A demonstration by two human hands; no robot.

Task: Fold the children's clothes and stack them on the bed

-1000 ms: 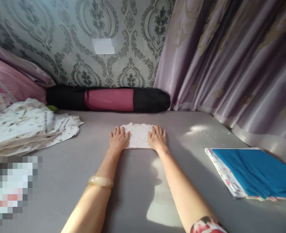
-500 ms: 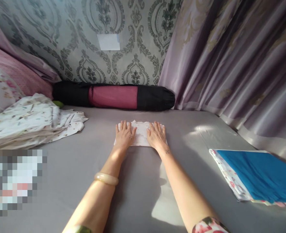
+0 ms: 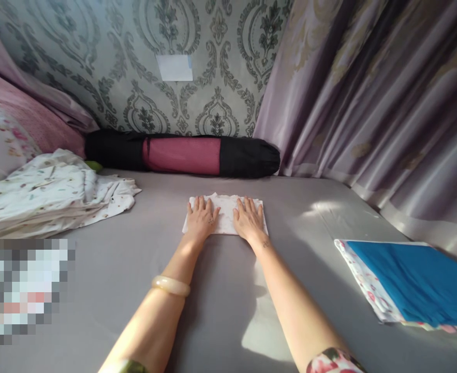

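Pixelated patch [image 3: 22, 290] at lower left: contents unreadable. Folded cloth [image 3: 225, 208] partly covered by left hand [image 3: 200, 221] and right hand [image 3: 248, 221], both laid flat on it; print too fine to make out. Green item [image 3: 93, 166] mostly hidden behind white pile [image 3: 45, 191]; kind undetermined. Blue cloth [image 3: 414, 282] and printed cloth [image 3: 362, 285] beneath it cut off at right edge. Pillow [image 3: 6, 134] cut off at left edge. Both arms cut off at bottom edge. Wall label [image 3: 174, 68] too small to read. Mark [image 3: 266, 243] on right wrist too small to identify.
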